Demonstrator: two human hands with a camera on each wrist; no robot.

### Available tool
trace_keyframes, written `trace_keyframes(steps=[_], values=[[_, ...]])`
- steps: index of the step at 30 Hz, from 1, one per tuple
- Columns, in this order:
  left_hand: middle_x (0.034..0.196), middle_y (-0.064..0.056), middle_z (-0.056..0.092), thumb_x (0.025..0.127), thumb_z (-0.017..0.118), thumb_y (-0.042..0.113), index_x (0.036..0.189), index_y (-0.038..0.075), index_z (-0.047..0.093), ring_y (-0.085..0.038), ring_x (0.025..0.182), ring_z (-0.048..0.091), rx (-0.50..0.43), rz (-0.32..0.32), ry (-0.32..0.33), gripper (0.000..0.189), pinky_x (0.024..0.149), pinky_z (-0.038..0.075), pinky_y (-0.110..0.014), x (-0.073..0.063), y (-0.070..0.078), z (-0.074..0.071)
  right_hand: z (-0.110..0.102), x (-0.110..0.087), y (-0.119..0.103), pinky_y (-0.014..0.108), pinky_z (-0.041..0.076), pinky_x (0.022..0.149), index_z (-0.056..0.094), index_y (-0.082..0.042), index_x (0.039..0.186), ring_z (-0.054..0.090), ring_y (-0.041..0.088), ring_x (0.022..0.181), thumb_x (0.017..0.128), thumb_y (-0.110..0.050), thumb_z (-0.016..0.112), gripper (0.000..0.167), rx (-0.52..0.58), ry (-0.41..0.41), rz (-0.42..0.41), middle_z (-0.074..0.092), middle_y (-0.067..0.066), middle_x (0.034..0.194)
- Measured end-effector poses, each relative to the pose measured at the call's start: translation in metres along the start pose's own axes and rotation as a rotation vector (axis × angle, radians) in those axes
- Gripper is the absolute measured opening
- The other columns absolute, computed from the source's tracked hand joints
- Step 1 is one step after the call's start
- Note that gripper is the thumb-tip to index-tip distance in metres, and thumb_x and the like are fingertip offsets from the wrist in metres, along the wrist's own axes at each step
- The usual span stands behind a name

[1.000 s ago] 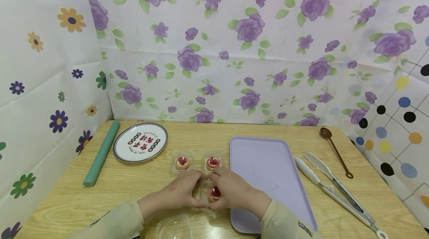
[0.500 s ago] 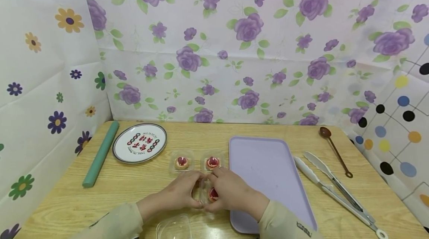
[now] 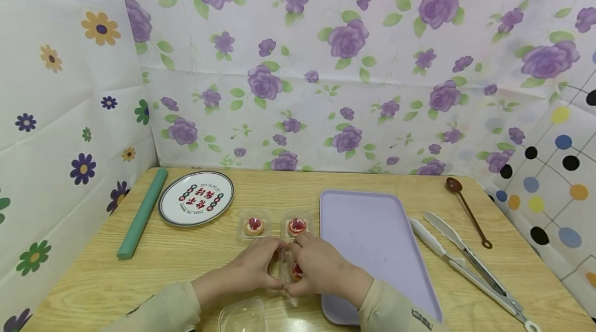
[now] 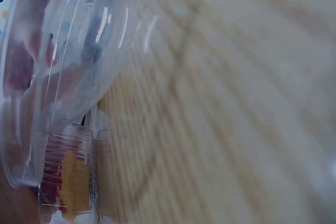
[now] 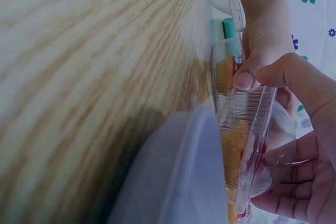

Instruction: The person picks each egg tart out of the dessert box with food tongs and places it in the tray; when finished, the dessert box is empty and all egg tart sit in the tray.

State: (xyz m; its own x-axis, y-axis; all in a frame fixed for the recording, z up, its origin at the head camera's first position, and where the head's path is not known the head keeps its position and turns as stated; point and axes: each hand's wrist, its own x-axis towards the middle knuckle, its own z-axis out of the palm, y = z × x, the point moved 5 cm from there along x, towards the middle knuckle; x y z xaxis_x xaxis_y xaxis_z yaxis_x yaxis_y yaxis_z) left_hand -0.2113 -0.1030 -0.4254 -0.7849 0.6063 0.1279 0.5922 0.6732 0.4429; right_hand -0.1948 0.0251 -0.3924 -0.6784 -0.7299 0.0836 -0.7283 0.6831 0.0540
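Observation:
My left hand (image 3: 251, 266) and right hand (image 3: 321, 266) hold opposite sides of a small clear plastic box (image 3: 285, 270) beside the tray. Inside it is a tart (image 3: 297, 270) with a red topping, partly behind my right hand. The right wrist view shows both thumbs near each other at the rim of the box's domed lid (image 5: 275, 156), with my right fingers curved along the lid. Two similar clear boxes, each with a red-topped tart (image 3: 254, 225), stand just beyond my hands. A loose clear lid or box part (image 3: 244, 315) lies in front, its contents unclear.
A lilac tray (image 3: 372, 239) lies close to my right hand. Farther right are metal tongs (image 3: 475, 270) and a brown spoon (image 3: 469, 213). At the back left lie a printed white plate (image 3: 196, 198) and a green roll (image 3: 143, 213). Patterned cloth surrounds the table.
Both hands stay at the box. My right hand has shifted slightly leftward, covering a little more of the tart. The other things keep their places.

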Motion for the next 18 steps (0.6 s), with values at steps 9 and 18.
trace_keyframes(steps=[9, 18], values=[[0.121, -0.005, 0.064, 0.066, 0.085, 0.039, 0.124, 0.006, 0.056, -0.019, 0.110, 0.056, 0.064, 0.034, 0.016, 0.073, 0.099, 0.043, -0.039, -0.0019, 0.0032, 0.0017, -0.0056, 0.0002, 0.0042, 0.028, 0.054, 0.089, 0.066, -0.004, 0.116, 0.060, 0.015, 0.103, 0.077, -0.049, 0.064, 0.060, 0.167, 0.018, 0.018, 0.067, 0.004, 0.110], [0.112, 0.000, 0.063, 0.064, 0.086, 0.035, 0.116, 0.009, 0.057, -0.017, 0.107, 0.055, 0.018, 0.017, 0.014, 0.065, 0.101, 0.043, -0.041, -0.0015, 0.0013, 0.0015, -0.0045, -0.0015, 0.0091, 0.027, 0.052, 0.094, 0.059, -0.005, 0.129, 0.056, 0.016, 0.112, 0.074, -0.052, 0.072, 0.073, 0.192, -0.036, 0.049, 0.062, 0.006, 0.123]])
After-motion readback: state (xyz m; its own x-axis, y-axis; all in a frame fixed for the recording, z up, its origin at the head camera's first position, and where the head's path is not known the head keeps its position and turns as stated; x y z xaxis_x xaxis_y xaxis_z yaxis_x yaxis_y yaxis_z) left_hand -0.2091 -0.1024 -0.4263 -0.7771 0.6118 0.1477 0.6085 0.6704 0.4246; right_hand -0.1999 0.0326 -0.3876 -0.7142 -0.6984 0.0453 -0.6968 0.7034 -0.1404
